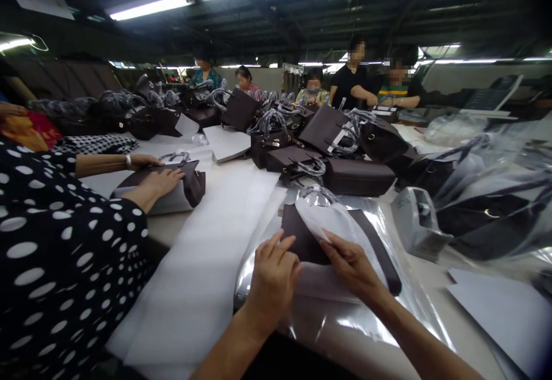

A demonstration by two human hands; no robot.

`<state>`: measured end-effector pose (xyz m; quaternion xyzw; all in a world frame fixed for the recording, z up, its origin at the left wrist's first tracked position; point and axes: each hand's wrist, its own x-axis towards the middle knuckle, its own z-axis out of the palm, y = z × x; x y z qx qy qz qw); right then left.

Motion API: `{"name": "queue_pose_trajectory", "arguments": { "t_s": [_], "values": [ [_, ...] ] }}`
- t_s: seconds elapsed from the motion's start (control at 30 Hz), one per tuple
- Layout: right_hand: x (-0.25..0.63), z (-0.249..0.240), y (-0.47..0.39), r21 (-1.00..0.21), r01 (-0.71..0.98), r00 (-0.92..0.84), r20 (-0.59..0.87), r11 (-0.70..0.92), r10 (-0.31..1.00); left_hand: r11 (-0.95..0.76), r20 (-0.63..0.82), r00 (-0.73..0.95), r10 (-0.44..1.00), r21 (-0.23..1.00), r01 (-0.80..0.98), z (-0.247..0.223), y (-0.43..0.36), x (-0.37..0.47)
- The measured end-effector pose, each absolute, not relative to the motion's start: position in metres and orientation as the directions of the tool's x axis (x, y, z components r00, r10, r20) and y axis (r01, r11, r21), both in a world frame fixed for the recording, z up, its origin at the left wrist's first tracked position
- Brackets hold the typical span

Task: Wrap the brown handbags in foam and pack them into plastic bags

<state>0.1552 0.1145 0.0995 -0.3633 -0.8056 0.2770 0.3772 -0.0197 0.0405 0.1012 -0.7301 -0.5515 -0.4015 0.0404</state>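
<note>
A dark brown handbag (302, 236) lies in front of me on clear plastic film (414, 288), its wrapped handles pointing away. White foam sheet (345, 219) covers part of its face. My right hand (351, 262) pinches the edge of that sheet between thumb and fingers. Over the bag's left side is my left hand (276, 271), its fingers spread and slightly bent, with nothing visible in them.
White foam sheets (207, 253) lie left of the bag. A person in polka dots (64, 242) handles another bag (196, 184). Brown bags (357, 176) are heaped beyond. A grey tape dispenser (416, 225), bagged handbags (487, 213) and white sheets (504, 311) are at right. People stand behind.
</note>
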Motion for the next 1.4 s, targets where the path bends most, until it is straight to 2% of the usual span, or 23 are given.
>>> {"name": "queue_pose_trajectory", "arguments": {
  "t_s": [0.1, 0.2, 0.37, 0.5, 0.73, 1.0, 1.2, 1.3, 1.37, 1.4],
  "values": [
    [0.162, 0.106, 0.113, -0.791, 0.351, -0.414, 0.348, 0.500, 0.841, -0.321, 0.407, 0.077, 0.910, 0.576, 0.752, 0.111, 0.061, -0.026],
    [0.163, 0.104, 0.109, -0.754, 0.344, -0.435, 0.399, 0.559, 0.807, -0.282, 0.306, 0.088, 0.948, 0.677, 0.680, 0.111, 0.074, -0.032],
    [0.157, 0.097, 0.105, -0.502, 0.313, -0.574, 0.577, 0.806, 0.582, -0.255, 0.283, 0.060, 0.957, 0.729, 0.635, 0.103, 0.076, -0.033],
    [0.154, 0.093, 0.107, -0.315, 0.261, -0.714, 0.573, 0.912, 0.402, -0.213, 0.229, 0.047, 0.972, 0.786, 0.580, 0.101, 0.075, -0.034],
    [0.156, 0.082, 0.108, -0.134, 0.211, -0.807, 0.535, 0.968, 0.250, -0.231, 0.252, 0.020, 0.968, 0.849, 0.476, 0.096, 0.078, -0.035],
    [0.158, 0.079, 0.111, -0.050, 0.217, -0.873, 0.437, 0.975, 0.216, -0.135, 0.210, -0.151, 0.966, 0.908, 0.397, 0.079, 0.071, -0.025],
    [0.157, 0.080, 0.109, 0.093, 0.193, -0.931, 0.331, 0.977, 0.153, -0.143, 0.227, -0.192, 0.955, 0.917, 0.372, 0.072, 0.075, -0.025],
    [0.156, 0.080, 0.108, 0.116, 0.193, -0.927, 0.347, 0.974, 0.142, -0.151, 0.273, -0.299, 0.914, 0.914, 0.376, 0.081, 0.075, -0.029],
    [0.155, 0.079, 0.107, 0.121, 0.181, -0.929, 0.346, 0.976, 0.130, -0.208, 0.388, -0.353, 0.852, 0.868, 0.451, 0.090, 0.069, -0.031],
    [0.154, 0.079, 0.107, 0.121, 0.178, -0.932, 0.339, 0.976, 0.128, -0.264, 0.469, -0.312, 0.826, 0.812, 0.520, 0.093, 0.065, -0.032]
  ]
}}
